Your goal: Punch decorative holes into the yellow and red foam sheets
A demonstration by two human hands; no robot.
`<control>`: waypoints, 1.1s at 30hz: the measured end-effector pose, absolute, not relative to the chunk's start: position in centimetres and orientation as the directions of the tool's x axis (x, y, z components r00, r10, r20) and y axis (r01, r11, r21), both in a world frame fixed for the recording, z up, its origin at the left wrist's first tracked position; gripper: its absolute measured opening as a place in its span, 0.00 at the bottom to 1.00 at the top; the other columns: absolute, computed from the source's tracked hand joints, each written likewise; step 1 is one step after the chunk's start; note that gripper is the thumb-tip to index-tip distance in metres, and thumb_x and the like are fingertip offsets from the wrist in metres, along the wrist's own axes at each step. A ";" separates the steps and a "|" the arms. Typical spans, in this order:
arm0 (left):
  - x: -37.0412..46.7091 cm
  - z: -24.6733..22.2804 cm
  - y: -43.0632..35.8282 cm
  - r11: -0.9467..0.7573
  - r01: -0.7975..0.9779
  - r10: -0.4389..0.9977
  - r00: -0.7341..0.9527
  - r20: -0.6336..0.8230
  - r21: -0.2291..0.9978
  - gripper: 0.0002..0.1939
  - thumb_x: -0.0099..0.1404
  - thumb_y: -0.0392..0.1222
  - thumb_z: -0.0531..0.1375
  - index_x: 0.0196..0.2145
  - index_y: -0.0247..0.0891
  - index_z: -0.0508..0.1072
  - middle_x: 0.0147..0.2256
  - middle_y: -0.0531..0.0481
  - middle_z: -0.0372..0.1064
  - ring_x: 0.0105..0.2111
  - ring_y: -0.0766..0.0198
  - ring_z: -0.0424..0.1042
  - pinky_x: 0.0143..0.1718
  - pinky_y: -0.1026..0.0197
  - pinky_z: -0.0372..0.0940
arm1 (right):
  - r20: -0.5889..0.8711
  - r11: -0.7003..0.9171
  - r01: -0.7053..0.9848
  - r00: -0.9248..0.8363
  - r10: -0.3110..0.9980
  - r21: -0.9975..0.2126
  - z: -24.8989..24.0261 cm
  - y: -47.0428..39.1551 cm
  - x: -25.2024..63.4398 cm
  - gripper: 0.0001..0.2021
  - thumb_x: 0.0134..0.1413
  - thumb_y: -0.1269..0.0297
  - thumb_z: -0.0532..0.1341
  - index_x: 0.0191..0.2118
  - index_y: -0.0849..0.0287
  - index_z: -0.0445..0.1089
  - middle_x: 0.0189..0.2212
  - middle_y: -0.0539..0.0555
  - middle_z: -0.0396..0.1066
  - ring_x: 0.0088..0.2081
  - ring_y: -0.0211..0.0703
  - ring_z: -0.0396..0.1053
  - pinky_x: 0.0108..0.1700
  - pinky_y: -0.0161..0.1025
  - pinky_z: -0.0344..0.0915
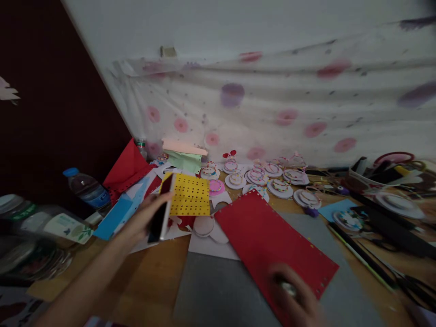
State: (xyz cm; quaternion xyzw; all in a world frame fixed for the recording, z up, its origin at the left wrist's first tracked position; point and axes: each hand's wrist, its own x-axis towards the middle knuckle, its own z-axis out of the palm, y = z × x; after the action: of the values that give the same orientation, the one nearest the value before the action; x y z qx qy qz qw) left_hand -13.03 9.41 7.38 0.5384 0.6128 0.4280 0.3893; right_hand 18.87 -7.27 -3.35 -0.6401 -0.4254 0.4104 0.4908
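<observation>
My left hand [147, 217] reaches out over the wooden table [150, 281] and holds a dark phone [161, 210] upright by its edge, next to a yellow sheet with punched dots [190, 195]. My right hand [295, 299] is blurred at the lower right, resting on the near end of a long red sheet [269, 236] with holes along its edges; a small shiny thing shows at its fingers, and I cannot tell what it is. The red sheet lies on a grey mat [211, 290].
Several small round paper cake decorations [269, 179] stand in rows at the back. A water bottle [86, 188], red and blue paper [127, 170] and jar lids lie left. Dark tools, pencils and tape rolls [391, 209] crowd the right. A spotted cloth [272, 104] hangs behind.
</observation>
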 end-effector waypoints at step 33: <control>-5.6 4.7 4.2 0.392 -0.328 0.918 0.080 -0.389 0.859 0.12 0.51 0.38 0.64 0.35 0.41 0.72 0.36 0.48 0.76 0.41 0.54 0.75 0.33 0.59 0.68 | -0.352 -0.397 -0.086 -0.319 0.880 -0.914 0.2 -0.9 9.2 0.12 0.40 0.58 0.68 0.34 0.57 0.76 0.25 0.49 0.71 0.23 0.35 0.58 0.28 0.34 0.56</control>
State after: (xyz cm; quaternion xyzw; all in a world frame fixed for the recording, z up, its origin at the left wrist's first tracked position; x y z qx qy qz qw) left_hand -5.59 4.20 4.74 0.2978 0.4949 0.4639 0.6717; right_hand 9.17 -0.89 0.21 -0.4676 -0.4244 0.6925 0.3487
